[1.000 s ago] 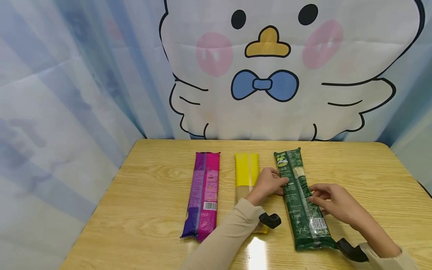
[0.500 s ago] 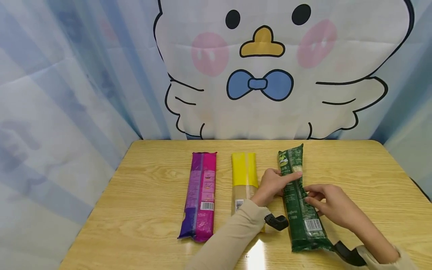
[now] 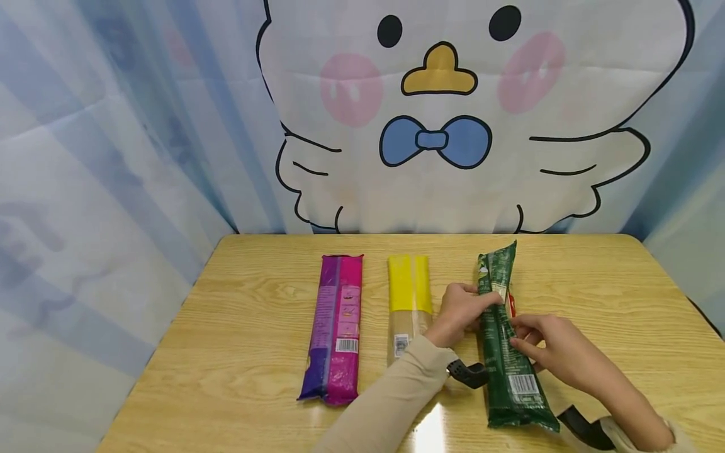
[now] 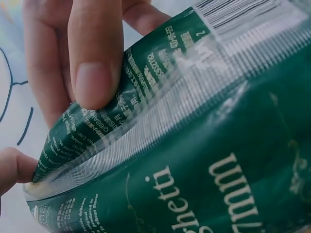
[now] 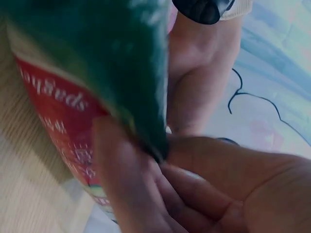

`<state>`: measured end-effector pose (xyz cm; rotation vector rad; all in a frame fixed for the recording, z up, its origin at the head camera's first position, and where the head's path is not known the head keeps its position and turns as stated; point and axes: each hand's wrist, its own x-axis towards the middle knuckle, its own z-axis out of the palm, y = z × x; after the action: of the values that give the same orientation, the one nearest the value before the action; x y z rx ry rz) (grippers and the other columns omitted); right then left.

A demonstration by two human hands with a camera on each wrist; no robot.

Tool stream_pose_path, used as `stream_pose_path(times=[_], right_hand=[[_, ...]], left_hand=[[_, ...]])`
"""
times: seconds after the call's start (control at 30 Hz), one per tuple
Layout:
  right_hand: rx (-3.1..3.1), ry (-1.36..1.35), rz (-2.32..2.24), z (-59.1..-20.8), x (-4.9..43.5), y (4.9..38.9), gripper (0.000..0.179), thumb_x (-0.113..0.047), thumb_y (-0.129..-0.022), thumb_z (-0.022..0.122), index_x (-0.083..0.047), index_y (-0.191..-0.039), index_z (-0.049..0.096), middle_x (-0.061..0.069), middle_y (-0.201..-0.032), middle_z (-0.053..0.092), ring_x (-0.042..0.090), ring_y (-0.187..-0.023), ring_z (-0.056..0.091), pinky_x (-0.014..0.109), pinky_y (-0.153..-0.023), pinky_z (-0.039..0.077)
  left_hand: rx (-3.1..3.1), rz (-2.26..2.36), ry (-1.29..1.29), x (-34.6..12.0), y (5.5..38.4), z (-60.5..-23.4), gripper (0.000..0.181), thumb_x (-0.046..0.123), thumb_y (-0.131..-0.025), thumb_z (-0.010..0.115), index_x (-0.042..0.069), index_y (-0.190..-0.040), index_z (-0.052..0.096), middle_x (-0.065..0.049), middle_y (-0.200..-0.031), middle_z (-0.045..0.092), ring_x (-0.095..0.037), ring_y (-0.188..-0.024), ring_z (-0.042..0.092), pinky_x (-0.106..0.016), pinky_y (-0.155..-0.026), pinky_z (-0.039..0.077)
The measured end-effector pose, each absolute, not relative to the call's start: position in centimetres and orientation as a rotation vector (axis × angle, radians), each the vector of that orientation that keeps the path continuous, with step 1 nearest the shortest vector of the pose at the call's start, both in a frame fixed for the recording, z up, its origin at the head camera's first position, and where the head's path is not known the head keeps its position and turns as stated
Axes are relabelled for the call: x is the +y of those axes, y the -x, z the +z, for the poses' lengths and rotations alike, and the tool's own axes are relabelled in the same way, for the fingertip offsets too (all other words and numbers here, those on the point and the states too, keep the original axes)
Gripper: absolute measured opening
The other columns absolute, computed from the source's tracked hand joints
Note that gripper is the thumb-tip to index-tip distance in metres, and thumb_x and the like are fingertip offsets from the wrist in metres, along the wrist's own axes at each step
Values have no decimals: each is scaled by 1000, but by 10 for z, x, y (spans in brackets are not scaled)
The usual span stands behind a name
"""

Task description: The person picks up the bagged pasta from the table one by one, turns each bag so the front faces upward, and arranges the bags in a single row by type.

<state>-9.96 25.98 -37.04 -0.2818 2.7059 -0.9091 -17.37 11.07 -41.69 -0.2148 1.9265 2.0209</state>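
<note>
A green spaghetti packet [image 3: 512, 371] leans up on its edge at the right of the table in the head view. Its back, with a barcode and ridged seam, faces up, and a strip of the red front shows at the right side. My left hand [image 3: 461, 313] grips its upper left, thumb across the back and fingers hidden behind. With thumb and fingers, my right hand [image 3: 555, 345] pinches the packet's right edge. The right wrist view shows the red front panel [image 5: 60, 104] beside those fingers. In the left wrist view, the packet [image 4: 194, 150] is creased along its seam.
A purple and pink packet [image 3: 337, 327] lies at the left of the wooden table [image 3: 243, 340]. Between it and the green packet lies a yellow-topped packet [image 3: 409, 283], partly covered by my left sleeve [image 3: 391, 396]. A printed curtain [image 3: 442, 195] hangs behind the table.
The green packet has tilted from lying nearly flat onto its edge, its top shifting right and its red front coming into view. My left thumb has moved right with it.
</note>
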Motion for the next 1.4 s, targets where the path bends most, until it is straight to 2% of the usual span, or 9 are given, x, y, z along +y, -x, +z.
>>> stream_pose_path(times=[0.1, 0.2, 0.3, 0.53, 0.63, 0.9, 1.03, 1.17, 1.4], right_hand=[[2658, 280, -954, -369, 261, 99, 48, -16, -94, 67, 14, -130, 55, 6, -95, 70, 12, -73, 64, 25, -55, 56], [2637, 278, -1012, -368, 265, 97, 50, -24, -96, 66, 10, -130, 56, 6, -97, 69, 13, -72, 65, 26, -58, 57], [2652, 264, -1042, -369, 271, 96, 53, -29, -97, 64, 10, -132, 54, 9, -101, 69, 15, -74, 67, 28, -61, 58], [2487, 170, -1244, -375, 285, 101, 67, -26, -99, 61, 14, -145, 32, 30, -126, 57, 29, -99, 68, 35, -73, 60], [2400, 156, -1309, -380, 287, 104, 69, -25, -101, 58, 14, -148, 25, 34, -132, 52, 34, -108, 65, 38, -79, 60], [2222, 117, -1441, -390, 290, 112, 71, -27, -105, 50, 15, -150, 14, 37, -137, 46, 37, -114, 63, 44, -86, 58], [2110, 104, -1483, -394, 295, 115, 74, -29, -107, 45, 14, -152, 5, 42, -144, 34, 41, -119, 59, 48, -91, 56], [2030, 94, -1508, -397, 299, 117, 76, -31, -108, 40, 13, -152, -4, 44, -148, 23, 37, -121, 57, 47, -93, 55], [2020, 46, -1568, -398, 299, 118, 75, -30, -108, 43, 13, -151, 0, 36, -142, 38, 28, -113, 61, 45, -91, 56]], left_hand=[[1895, 2057, 213, 111, 174, -419, 30, 13, -74, 80, 5, -98, 64, 1, -57, 48, -11, -44, 43, -24, -44, 42], [1868, 2081, 216, 109, 175, -420, 32, 14, -74, 80, 6, -101, 65, -2, -59, 56, -12, -43, 48, -24, -43, 44], [1850, 2092, 219, 108, 176, -420, 36, 16, -73, 82, 8, -104, 66, -3, -58, 58, -14, -42, 48, -24, -42, 44], [1807, 2121, 205, 101, 178, -422, 35, 17, -74, 83, 11, -104, 68, -1, -60, 54, -15, -44, 45, -25, -44, 44], [1765, 2140, 191, 99, 179, -422, 35, 17, -76, 82, 11, -107, 68, -1, -64, 57, -15, -47, 48, -24, -45, 47], [1731, 2143, 179, 96, 181, -424, 36, 20, -78, 81, 10, -109, 68, -6, -81, 68, -16, -55, 59, -26, -51, 54], [1677, 2164, 165, 95, 181, -426, 39, 19, -78, 81, 9, -113, 67, -8, -89, 68, -16, -62, 60, -27, -52, 55], [1617, 2186, 137, 95, 181, -427, 43, 19, -79, 80, 7, -118, 66, -9, -98, 66, -18, -73, 63, -27, -54, 55], [1557, 2199, 106, 95, 182, -427, 44, 19, -81, 79, 6, -121, 65, -7, -105, 69, -24, -91, 68, -37, -67, 61]])
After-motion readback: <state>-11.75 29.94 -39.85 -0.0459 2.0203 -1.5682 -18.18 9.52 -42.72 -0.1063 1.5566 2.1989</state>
